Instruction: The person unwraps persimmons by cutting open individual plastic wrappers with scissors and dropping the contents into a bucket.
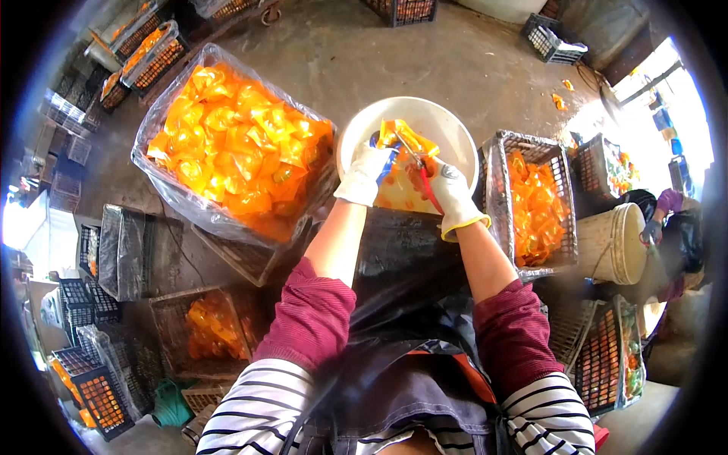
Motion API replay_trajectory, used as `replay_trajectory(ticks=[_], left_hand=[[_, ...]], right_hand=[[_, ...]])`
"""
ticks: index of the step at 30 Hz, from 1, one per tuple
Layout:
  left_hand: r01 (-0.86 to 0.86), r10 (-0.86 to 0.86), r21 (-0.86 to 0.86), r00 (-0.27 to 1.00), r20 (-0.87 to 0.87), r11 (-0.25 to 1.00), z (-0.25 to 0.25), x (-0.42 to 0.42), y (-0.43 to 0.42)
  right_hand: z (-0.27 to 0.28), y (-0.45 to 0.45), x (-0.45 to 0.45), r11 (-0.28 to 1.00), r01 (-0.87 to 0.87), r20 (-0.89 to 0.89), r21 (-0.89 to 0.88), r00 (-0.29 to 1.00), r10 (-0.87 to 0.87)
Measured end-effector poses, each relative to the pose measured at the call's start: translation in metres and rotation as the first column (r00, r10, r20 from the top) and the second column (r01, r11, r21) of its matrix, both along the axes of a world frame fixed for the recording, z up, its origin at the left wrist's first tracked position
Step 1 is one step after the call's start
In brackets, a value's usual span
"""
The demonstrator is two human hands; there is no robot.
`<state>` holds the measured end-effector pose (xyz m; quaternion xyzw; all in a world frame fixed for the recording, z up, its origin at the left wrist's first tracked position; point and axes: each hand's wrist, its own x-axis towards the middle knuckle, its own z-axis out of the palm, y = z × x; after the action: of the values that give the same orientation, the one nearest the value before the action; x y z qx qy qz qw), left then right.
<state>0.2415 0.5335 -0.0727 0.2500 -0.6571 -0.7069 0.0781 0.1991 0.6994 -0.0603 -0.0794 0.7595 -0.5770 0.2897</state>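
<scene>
Above a round white basin (pixel 356 125), my left hand (pixel 370 168) in a white and blue glove is closed on an orange plastic packet (pixel 406 136). My right hand (pixel 447 186), in a white glove with a yellow cuff, is closed around red-handled scissors (pixel 431 189), whose blades lie against the packet. Some orange pieces and liquid are in the basin below. Left of the basin stands a large plastic-lined crate (pixel 155 178) heaped with shiny orange packets (pixel 235 136). To the right, a smaller lined crate (pixel 497 205) also holds orange packets (pixel 535 208).
Near the right edge, a co-worker's gloved hand (pixel 652 231) is beside a cream bucket (pixel 618 243). A brown crate (pixel 171 326) with orange packets stands at lower left. More black crates (pixel 102 398) line both sides. Orange scraps (pixel 559 101) lie on the floor.
</scene>
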Motion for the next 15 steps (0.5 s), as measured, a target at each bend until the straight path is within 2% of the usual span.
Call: replay_trajectory(ticks=[1, 2, 3, 5, 6, 7, 9, 10, 11, 12, 13, 14, 15], left_hand=[[-0.028, 0.029, -0.037, 0.999, 0.037, 0.999, -0.004, -0.003, -0.003], [-0.094, 0.075, -0.195, 0.992, -0.104, 0.976, -0.015, -0.008, -0.005], [-0.129, 0.109, -0.272, 0.99, -0.087, 0.954, -0.026, -0.012, -0.006], [-0.191, 0.185, -0.423, 0.981, -0.054, 0.886, -0.014, -0.008, 0.0], [-0.131, 0.128, -0.251, 0.991, -0.028, 0.959, -0.008, -0.004, -0.001], [-0.123, 0.116, -0.088, 0.99, -0.081, 0.989, -0.01, -0.002, -0.002], [-0.096, 0.143, 0.232, 0.97, -0.196, 0.968, -0.016, 0.001, -0.004], [-0.029, 0.144, 0.289, 0.911, -0.386, 0.957, -0.017, -0.001, -0.002], [0.022, 0.167, 0.319, 0.815, -0.555, 0.948, -0.018, 0.002, -0.001], [-0.045, 0.241, 0.331, 0.779, -0.579, 0.942, -0.004, 0.014, -0.001], [-0.121, 0.316, 0.342, 0.736, -0.599, 0.932, 0.007, 0.029, -0.003], [-0.244, 0.264, 0.106, 0.826, -0.497, 0.964, -0.002, 0.038, -0.017], [-0.293, 0.258, -0.015, 0.865, -0.431, 0.956, 0.0, 0.063, -0.03]], right_hand=[[-0.005, 0.0, -0.001, 0.999, -0.035, -0.066, 0.022, 0.997, 0.037], [-0.011, -0.002, -0.003, 0.996, -0.071, -0.13, 0.047, 0.989, 0.077], [-0.017, -0.004, -0.006, 0.992, -0.108, -0.193, 0.072, 0.974, 0.12], [-0.031, -0.004, -0.01, 0.994, -0.102, -0.318, 0.05, 0.941, 0.113], [-0.037, -0.004, -0.009, 0.994, -0.107, -0.376, 0.039, 0.92, 0.114], [-0.019, -0.008, -0.003, 0.992, 0.036, -0.061, -0.121, 0.997, -0.044], [-0.02, -0.004, -0.007, 0.995, 0.047, -0.019, -0.092, 0.999, -0.049], [-0.03, 0.0, -0.018, 0.968, 0.146, 0.085, -0.202, 0.988, -0.131], [-0.043, -0.003, -0.026, 0.927, 0.237, 0.212, -0.291, 0.961, -0.179], [-0.017, -0.006, -0.016, 0.886, 0.222, 0.186, -0.406, 0.97, -0.158], [0.001, -0.014, -0.011, 0.939, 0.154, 0.01, -0.309, 0.987, -0.159], [-0.027, -0.004, -0.033, 0.916, 0.066, 0.012, -0.395, 0.998, -0.066], [-0.014, -0.002, -0.029, 0.941, 0.071, -0.047, -0.332, 0.995, -0.091]])
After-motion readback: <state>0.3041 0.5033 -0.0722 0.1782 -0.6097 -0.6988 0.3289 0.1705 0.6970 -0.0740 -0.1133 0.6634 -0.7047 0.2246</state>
